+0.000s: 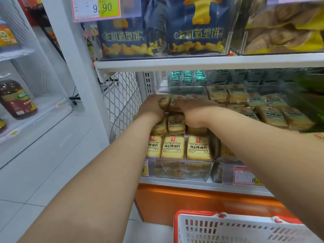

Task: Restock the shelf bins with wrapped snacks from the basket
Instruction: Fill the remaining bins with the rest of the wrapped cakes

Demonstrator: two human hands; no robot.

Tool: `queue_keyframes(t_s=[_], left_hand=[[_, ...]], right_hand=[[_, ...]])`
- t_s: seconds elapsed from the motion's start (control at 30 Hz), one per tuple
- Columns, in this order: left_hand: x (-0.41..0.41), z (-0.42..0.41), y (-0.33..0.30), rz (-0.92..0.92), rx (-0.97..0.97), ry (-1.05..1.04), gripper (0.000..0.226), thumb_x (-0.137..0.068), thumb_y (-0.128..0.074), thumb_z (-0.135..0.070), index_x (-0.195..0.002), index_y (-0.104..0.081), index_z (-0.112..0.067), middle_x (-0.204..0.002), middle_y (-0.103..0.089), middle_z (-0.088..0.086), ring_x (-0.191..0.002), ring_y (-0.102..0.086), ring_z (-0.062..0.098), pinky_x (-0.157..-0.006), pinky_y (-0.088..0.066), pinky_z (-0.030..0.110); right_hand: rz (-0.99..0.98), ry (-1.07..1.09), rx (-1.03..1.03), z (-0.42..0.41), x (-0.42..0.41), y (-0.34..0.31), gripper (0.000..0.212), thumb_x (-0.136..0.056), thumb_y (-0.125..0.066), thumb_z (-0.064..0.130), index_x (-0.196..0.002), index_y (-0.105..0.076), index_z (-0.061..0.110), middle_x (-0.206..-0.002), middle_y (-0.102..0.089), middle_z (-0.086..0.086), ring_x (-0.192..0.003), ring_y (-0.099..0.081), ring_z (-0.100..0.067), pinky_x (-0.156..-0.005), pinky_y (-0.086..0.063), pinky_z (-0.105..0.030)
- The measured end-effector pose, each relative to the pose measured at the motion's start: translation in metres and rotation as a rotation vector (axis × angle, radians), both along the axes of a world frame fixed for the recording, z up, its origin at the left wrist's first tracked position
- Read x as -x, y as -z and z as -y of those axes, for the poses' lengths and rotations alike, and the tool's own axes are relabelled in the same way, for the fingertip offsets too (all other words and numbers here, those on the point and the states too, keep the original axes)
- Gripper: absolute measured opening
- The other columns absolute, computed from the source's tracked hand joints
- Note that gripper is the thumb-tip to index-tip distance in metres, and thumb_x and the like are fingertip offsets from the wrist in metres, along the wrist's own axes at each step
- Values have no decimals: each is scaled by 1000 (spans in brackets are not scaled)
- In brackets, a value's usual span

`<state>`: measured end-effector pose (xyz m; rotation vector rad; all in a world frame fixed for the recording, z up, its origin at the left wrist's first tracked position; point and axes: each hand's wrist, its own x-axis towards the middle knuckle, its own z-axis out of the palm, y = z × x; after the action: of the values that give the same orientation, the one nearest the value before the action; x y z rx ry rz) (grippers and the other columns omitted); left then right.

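Head view: I'm in the placing step. Both my hands are deep in the left bin (182,170) on the lower shelf, setting yellow wrapped snacks (172,102) onto the back of the stack. My left hand (152,106) has its fingers curled round the left end of that small bunch; my right hand (190,111) lies over the right end, fingers bent down on the packs, though I cannot see the tips, so how firm the hold is I judge only from the curl. The front row (185,146) of the same snack stands upright against the bin's clear front wall, labels facing me.

Next, I think, I must press these packs level, let go, and draw both arms back down to the basket (228,227), whose white, red-rimmed edge shows at the bottom; what is left in it I cannot see.

Around: the next bin (242,175) to the right holds similar packs lying flat. The upper shelf (192,63) hangs low over my hands, leaving little headroom, and a wire mesh panel (121,95) stands just left of the bin.
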<state>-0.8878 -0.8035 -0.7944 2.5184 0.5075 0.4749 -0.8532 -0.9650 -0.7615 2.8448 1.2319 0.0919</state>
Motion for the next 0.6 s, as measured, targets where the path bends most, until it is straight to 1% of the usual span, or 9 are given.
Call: queue_keyframes(t_s=[0.07,0.13,0.17,0.2,0.3,0.37,0.47,0.53,0.6], left_hand=[[1,2,0,-6,28,-14,46,-84,-59,-15,-128,-58,-29,-130,-60,4,-115,-58,28,-99,-48,45],[3,2,-3,-15,59,-30,56,-87,-61,-13,-141,-45,-20,-140,-52,7,-124,-52,29,-104,-44,44],[5,3,-5,-26,83,-31,55,-89,-60,-13,-142,-43,-17,-139,-52,8,-124,-51,29,-104,-43,42],[7,5,-7,-33,105,-26,50,-91,-59,-15,-138,-44,-16,-134,-55,8,-121,-53,29,-102,-45,41],[16,10,-12,-70,108,3,28,-89,-59,-28,-116,-55,-26,-111,-64,-1,-103,-61,23,-90,-52,40],[16,7,-9,-105,102,-5,35,-81,-63,-36,-114,-54,-30,-109,-63,-4,-99,-62,21,-87,-53,39],[11,0,5,-77,58,-17,51,-67,-60,-37,-117,-54,-29,-114,-63,2,-97,-63,24,-83,-56,44],[40,23,-11,-47,27,-34,39,-72,-58,-29,-111,-56,-27,-109,-64,4,-91,-64,23,-79,-58,42],[72,54,-28,-7,-21,-50,34,-83,-55,-17,-117,-58,-21,-111,-63,6,-97,-62,26,-86,-55,42]], right_hand=[[9,-1,-14,1,3,-2,56,-91,-45,11,-143,-34,28,-136,-53,-8,-105,-56,-30,-73,-47,-33],[2,2,-55,3,6,-4,58,-91,-44,6,-145,-34,26,-134,-54,-8,-99,-56,-28,-68,-44,-32],[-5,5,-84,3,6,-4,58,-91,-44,5,-145,-34,25,-134,-54,-9,-95,-56,-27,-67,-43,-31],[-8,7,-114,4,8,-5,57,-91,-44,4,-144,-35,24,-133,-55,-9,-91,-54,-26,-67,-44,-31],[-42,-3,-175,8,13,-8,53,-92,-43,3,-142,-39,21,-128,-55,-10,-87,-52,-22,-67,-45,-30],[-99,-9,-184,14,22,-10,51,-93,-43,5,-141,-40,20,-123,-56,-9,-85,-51,-20,-67,-42,-29],[-131,-10,-202,32,48,-12,49,-93,-42,9,-141,-40,21,-125,-59,-9,-99,-57,-26,-78,-48,-34],[-123,-28,-300,51,74,-10,53,-93,-43,9,-144,-39,23,-134,-57,-7,-114,-57,-27,-92,-49,-38],[-92,-47,-425,73,104,-3,52,-92,-45,9,-143,-43,22,-141,-52,-6,-129,-49,-23,-101,-42,-36]])
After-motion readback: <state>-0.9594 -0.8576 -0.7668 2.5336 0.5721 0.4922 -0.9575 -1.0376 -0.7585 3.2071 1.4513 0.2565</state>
